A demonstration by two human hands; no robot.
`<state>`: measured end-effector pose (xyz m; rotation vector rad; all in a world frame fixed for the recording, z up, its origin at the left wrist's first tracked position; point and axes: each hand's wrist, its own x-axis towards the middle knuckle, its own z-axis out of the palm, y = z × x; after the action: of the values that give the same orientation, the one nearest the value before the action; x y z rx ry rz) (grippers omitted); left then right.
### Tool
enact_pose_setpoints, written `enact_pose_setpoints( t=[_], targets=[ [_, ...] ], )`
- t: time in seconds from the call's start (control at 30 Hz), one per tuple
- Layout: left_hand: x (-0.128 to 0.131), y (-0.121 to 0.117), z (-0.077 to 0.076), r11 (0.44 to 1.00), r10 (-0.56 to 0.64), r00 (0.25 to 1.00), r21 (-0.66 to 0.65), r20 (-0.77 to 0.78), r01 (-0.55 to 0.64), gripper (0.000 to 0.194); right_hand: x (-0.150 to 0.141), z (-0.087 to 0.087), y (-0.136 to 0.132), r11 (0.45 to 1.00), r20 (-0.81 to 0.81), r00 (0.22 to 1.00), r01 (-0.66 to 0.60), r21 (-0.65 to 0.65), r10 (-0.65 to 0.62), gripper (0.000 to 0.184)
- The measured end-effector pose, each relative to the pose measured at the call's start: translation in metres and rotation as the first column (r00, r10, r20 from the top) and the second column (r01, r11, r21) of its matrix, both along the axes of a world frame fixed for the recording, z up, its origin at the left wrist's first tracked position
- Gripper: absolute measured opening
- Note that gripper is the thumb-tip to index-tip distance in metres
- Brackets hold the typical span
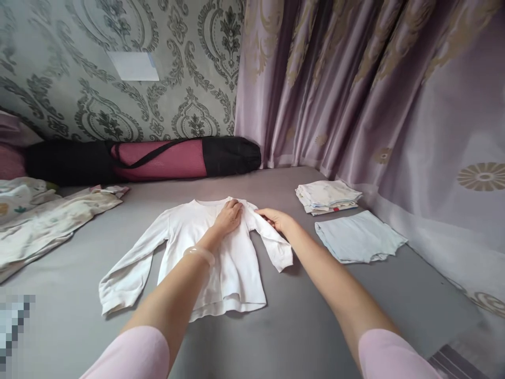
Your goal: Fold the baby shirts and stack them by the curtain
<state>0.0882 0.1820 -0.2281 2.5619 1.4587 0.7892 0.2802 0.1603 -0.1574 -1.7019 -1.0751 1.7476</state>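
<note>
A white long-sleeved shirt (189, 226) lies spread on the grey bed sheet, its neckline away from me and its sleeves out to both sides. My left hand (229, 217) rests on the shirt near the collar, fingers bent together against the cloth; a pale bangle circles that wrist. At the upper part of the right-hand sleeve, my right hand (274, 219) is closed on the fabric, some of its fingers curled underneath and partly hidden. That sleeve hangs down in a bend, its cuff beside my right forearm.
Right of the shirt are a folded pale blue garment (359, 237) and a stack of folded clothes (329, 195). Patterned clothes (43, 226) lie loosely at the left. A black and pink long bag (158, 158) runs along the wall; purple curtains (355, 79) hang at the right.
</note>
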Motion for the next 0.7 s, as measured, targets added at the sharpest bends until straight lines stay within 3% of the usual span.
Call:
enact_pose_setpoints(
  t=[0.07,0.13,0.23,0.3,0.4,0.53,0.63,0.7],
  targets=[
    [0.001,-0.002,0.002,1.000,0.002,1.000,0.002,-0.025,-0.002,0.035,-0.001,-0.002,0.000,0.999,0.034,0.999,-0.003,0.034,0.001,0.032],
    [0.003,-0.004,0.005,1.000,0.006,0.998,-0.009,-0.057,-0.007,0.040,0.001,-0.002,0.001,0.989,0.095,0.995,0.003,0.151,-0.017,0.031],
    [0.006,-0.008,0.009,0.999,0.029,0.994,-0.035,-0.102,-0.033,0.049,0.013,0.001,0.007,0.923,0.179,0.977,0.038,0.382,-0.114,0.028],
    [0.007,-0.010,0.011,0.998,0.046,0.991,-0.047,-0.124,-0.052,0.052,0.028,0.005,0.014,0.902,0.205,0.967,0.049,0.429,-0.151,0.025],
    [0.007,-0.011,0.011,0.996,0.059,0.987,-0.062,-0.148,-0.069,0.055,0.058,0.016,0.022,0.920,0.367,0.930,-0.127,0.370,-0.019,0.024],
    [0.007,-0.011,0.011,0.995,0.066,0.985,-0.057,-0.160,-0.076,0.055,0.095,0.033,0.030,0.874,0.603,0.746,-0.459,0.158,0.282,0.027],
    [0.007,-0.011,0.011,0.995,0.064,0.983,-0.061,-0.172,-0.075,0.057,0.115,0.042,0.034,0.847,0.660,0.644,-0.531,0.021,0.387,0.030],
    [0.007,-0.011,0.011,0.995,0.062,0.982,-0.068,-0.176,-0.075,0.058,0.127,0.046,0.033,0.848,0.650,0.628,-0.528,-0.048,0.428,0.031]
  ],
)
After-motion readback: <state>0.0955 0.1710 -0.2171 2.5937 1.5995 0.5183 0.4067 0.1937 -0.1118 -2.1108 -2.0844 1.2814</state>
